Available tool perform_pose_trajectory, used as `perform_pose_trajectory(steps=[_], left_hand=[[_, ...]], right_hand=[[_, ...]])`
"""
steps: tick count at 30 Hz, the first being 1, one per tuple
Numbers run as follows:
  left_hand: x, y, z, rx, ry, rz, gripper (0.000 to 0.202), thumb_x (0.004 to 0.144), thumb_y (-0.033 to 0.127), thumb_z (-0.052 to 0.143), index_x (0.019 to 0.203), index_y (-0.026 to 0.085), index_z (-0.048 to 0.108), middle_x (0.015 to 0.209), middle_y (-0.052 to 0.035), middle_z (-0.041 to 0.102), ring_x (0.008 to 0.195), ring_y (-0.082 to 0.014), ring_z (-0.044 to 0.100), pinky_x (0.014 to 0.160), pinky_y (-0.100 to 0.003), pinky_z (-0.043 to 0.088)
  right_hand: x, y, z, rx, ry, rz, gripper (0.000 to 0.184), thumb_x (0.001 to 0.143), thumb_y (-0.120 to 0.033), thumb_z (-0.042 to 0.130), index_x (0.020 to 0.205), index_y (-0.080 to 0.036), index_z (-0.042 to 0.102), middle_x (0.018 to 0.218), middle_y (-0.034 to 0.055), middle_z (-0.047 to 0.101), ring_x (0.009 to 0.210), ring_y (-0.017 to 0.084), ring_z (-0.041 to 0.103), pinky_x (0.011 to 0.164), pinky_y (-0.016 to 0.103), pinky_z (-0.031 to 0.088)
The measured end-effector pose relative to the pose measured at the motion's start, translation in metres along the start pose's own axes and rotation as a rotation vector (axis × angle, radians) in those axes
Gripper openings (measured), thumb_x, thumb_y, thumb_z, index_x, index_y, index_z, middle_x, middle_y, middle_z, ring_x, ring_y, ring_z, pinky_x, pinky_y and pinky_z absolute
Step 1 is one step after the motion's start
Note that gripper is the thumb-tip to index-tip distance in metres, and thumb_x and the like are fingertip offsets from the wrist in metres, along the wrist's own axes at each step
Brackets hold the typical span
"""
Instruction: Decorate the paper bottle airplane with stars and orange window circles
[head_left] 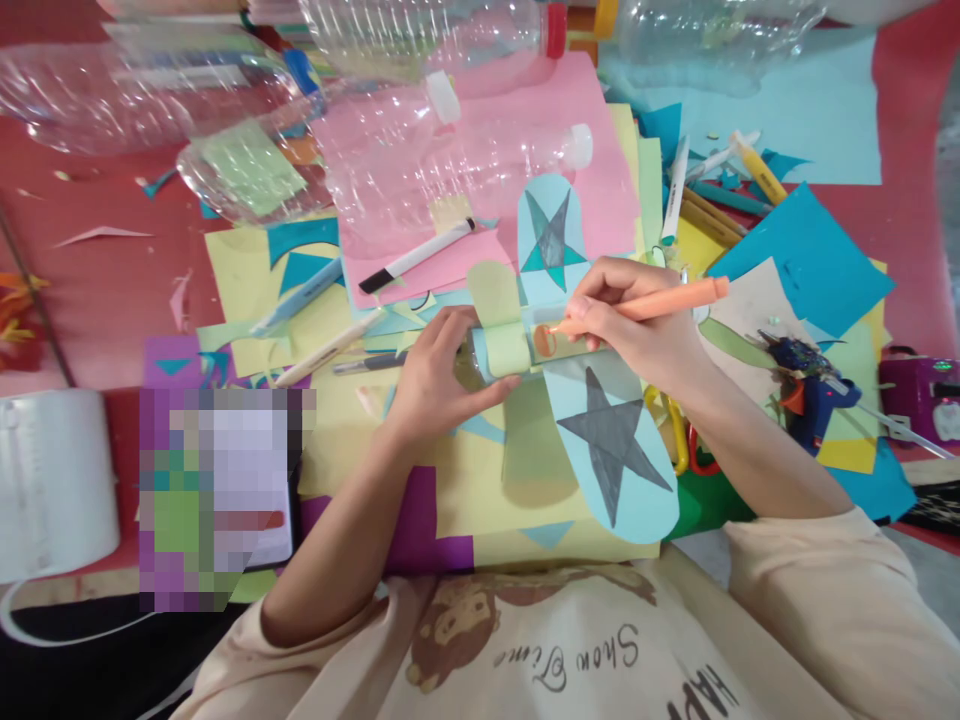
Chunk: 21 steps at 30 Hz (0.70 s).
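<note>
An orange marker is pinched in my right hand, its tip at a small orange round mark on a pale strip around the middle of a plane-shaped craft model. My left hand grips the model's left end, thumb along the near side and fingers on the far side. Clear plastic shows at that end, like a small bottle. A light blue lower wing with a dark grey star extends toward me. The upper wing carries a star part green, part grey. Pale green paper pieces stick out near the left end.
Clear plastic bottles lie across the back on pink paper. Loose markers, including a black-and-white one, lie around the model. At right are scissors, a blue glue gun and coloured paper. A white box-like object stands at left.
</note>
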<state>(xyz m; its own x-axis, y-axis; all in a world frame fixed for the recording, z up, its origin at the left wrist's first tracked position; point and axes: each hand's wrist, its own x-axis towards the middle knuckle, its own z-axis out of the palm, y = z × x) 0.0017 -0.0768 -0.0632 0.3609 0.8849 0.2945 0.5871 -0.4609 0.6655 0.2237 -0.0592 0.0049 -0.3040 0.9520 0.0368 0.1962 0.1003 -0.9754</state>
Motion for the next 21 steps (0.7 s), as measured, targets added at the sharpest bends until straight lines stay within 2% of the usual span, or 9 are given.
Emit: perform_pose_trajectory(steps=[3, 7, 17, 21], left_hand=[[0.0, 0.0, -0.001, 0.001, 0.001, 0.003, 0.046, 0.075, 0.049, 0.068, 0.108, 0.022, 0.05, 0.103, -0.0074, 0.06, 0.094, -0.0246, 0.059, 0.077, -0.037, 0.051], [-0.001, -0.001, 0.0, 0.015, -0.005, -0.001, 0.049, 0.075, 0.05, 0.068, 0.11, 0.023, 0.049, 0.106, -0.0077, 0.06, 0.097, -0.0249, 0.059, 0.08, -0.038, 0.051], [0.0, -0.001, 0.0, 0.027, 0.009, 0.037, 0.048, 0.077, 0.053, 0.066, 0.109, 0.02, 0.05, 0.104, -0.0072, 0.06, 0.097, -0.0233, 0.06, 0.08, -0.035, 0.051], [0.0, -0.002, 0.001, 0.033, 0.017, 0.039, 0.048, 0.077, 0.052, 0.066, 0.109, 0.02, 0.05, 0.104, -0.0071, 0.06, 0.096, -0.0229, 0.06, 0.079, -0.034, 0.051]], right_hand=[[-0.002, 0.002, 0.001, -0.004, 0.025, -0.02, 0.029, 0.087, -0.039, 0.062, 0.069, -0.02, 0.05, 0.064, -0.002, 0.057, 0.056, 0.008, 0.05, 0.05, 0.024, 0.037], [-0.003, 0.007, 0.002, -0.063, 0.112, -0.044, 0.037, 0.087, -0.043, 0.061, 0.064, -0.02, 0.044, 0.06, -0.0036, 0.05, 0.054, 0.008, 0.046, 0.051, 0.024, 0.037], [-0.002, 0.01, 0.006, -0.102, 0.101, -0.104, 0.038, 0.086, -0.04, 0.062, 0.06, -0.02, 0.042, 0.056, -0.0048, 0.046, 0.052, 0.007, 0.043, 0.049, 0.024, 0.033], [-0.002, 0.01, 0.006, -0.125, 0.098, -0.144, 0.037, 0.087, -0.031, 0.061, 0.059, -0.02, 0.04, 0.054, -0.0058, 0.043, 0.05, 0.006, 0.039, 0.047, 0.024, 0.03]])
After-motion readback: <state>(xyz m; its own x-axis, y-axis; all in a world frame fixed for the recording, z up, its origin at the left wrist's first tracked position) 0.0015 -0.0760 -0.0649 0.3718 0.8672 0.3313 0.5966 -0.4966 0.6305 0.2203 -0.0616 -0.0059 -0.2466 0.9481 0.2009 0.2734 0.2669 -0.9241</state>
